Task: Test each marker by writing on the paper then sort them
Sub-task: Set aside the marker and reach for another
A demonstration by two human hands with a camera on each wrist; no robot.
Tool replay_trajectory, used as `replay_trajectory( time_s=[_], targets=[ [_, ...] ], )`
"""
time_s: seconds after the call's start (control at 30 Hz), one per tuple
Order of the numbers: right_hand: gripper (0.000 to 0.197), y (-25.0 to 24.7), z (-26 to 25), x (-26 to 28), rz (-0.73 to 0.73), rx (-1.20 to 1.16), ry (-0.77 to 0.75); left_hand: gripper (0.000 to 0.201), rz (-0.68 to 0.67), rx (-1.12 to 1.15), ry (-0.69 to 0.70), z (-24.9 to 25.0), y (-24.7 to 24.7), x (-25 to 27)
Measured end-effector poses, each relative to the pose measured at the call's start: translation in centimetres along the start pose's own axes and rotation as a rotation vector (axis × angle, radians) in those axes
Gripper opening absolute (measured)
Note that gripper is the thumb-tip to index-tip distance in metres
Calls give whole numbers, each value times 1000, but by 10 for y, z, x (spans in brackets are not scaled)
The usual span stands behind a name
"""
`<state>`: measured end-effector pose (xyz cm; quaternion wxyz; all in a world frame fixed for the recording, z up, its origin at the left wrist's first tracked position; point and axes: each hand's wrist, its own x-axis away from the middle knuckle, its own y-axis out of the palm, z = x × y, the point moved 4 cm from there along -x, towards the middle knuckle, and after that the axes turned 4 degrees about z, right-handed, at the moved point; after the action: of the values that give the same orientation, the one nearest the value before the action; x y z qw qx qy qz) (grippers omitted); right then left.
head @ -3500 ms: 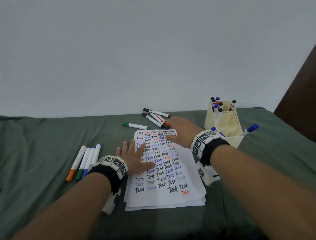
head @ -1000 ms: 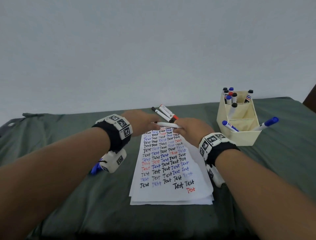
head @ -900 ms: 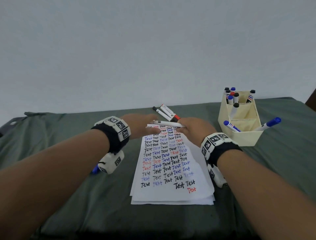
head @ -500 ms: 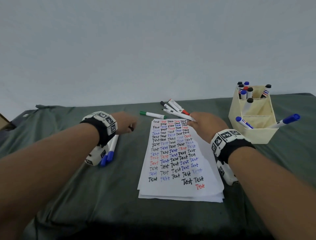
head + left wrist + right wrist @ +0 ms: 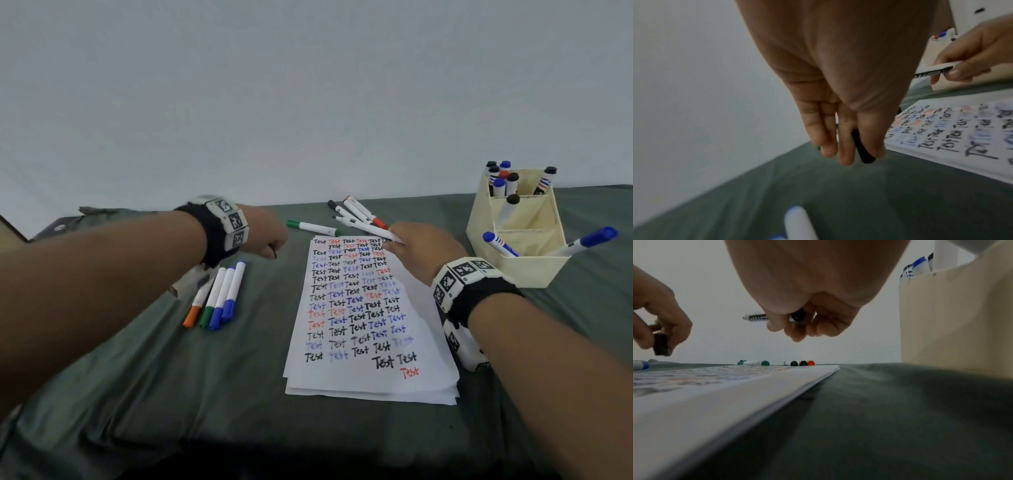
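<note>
Beside the paper (image 5: 368, 308), 4 sorted markers (image 5: 219, 296) lie parallel; left hand (image 5: 265, 236) pinches a black cap (image 5: 862, 146), right hand (image 5: 416, 251) pinches the uncapped white marker (image 5: 363, 226).

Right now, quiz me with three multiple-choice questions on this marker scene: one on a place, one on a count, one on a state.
1. Where is the green-capped marker lying alone?
A. in the organizer
B. on the cloth beyond the paper
C. on the paper

2. How many markers lie in the row by the left forearm?
A. two
B. four
C. six

3. What does the left hand hold?
A. a black cap
B. nothing
C. a paper sheet

Answers: 1 B, it lies past the paper's far edge; 2 B, four lie side by side; 3 A, the black cap sits between thumb and fingers.
</note>
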<state>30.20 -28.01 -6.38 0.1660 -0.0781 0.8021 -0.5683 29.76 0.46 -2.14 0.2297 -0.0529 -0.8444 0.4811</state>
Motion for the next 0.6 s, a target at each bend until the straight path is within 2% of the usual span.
replay_trajectory(
  time_s=[0.17,0.37,0.47,0.53,0.6],
  targets=[
    [21,1,2,0,1,-2,-2,17,59,226,-45,25,31,-3],
    [22,5,3,-2,-12,-7,-7,23,134,405,-151,20,38,4],
    [22,5,4,-4,0,-9,-4,40,147,455,-184,19,37,8],
    [25,5,5,-3,18,-39,-3,56,199,401,-181,23,32,9],
    [44,4,5,-1,38,-73,-26,71,274,339,-141,38,24,10]
  ],
)
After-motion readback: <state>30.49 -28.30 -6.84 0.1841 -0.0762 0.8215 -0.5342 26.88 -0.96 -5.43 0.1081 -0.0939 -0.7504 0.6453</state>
